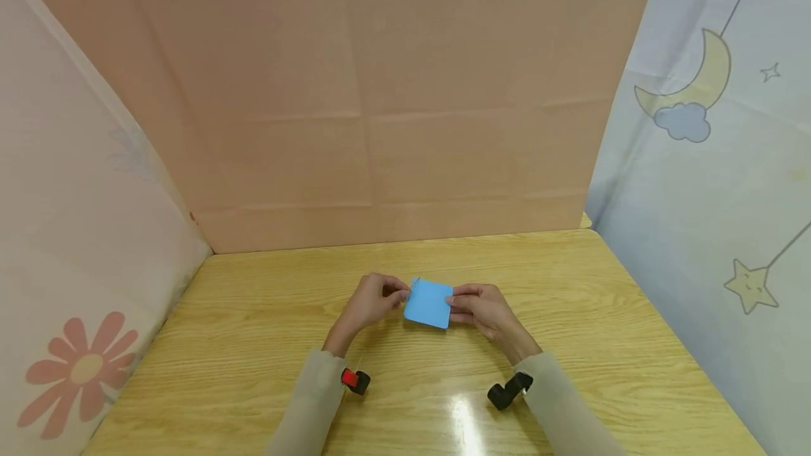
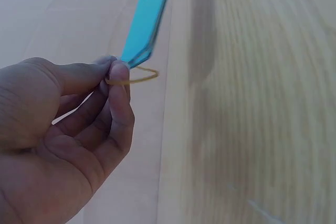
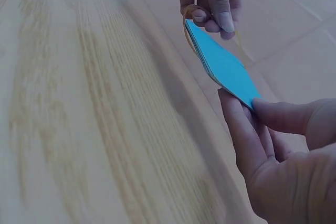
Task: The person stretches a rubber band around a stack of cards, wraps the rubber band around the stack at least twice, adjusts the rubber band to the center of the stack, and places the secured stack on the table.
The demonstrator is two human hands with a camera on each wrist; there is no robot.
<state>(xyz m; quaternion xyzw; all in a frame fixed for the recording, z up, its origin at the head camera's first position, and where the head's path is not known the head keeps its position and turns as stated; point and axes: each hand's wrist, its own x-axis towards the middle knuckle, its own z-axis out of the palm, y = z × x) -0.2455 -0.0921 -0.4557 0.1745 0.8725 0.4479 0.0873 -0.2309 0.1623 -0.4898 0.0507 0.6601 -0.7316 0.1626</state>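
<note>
A thin stack of blue square cards (image 1: 429, 304) with rounded corners is held above the table between both hands. My right hand (image 1: 484, 309) pinches its right edge, thumb on top and fingers beneath, as the right wrist view shows. At the far corner my left hand (image 1: 374, 299) pinches a thin tan rubber band (image 2: 150, 75) between thumb and fingertips. That band loops around the corner end of the stack (image 3: 223, 66) in the right wrist view. Layered edges of several cards show along the stack's side. Part of the band is hidden by the left fingers.
The wood-grain table (image 1: 253, 343) spreads beneath the hands. A plain pinkish-tan sheet (image 1: 380, 90) stands along its back edge. Printed cloths hang on either side, the left with a flower (image 1: 85, 369), the right with a moon (image 1: 706, 76). Small black devices are strapped at both wrists.
</note>
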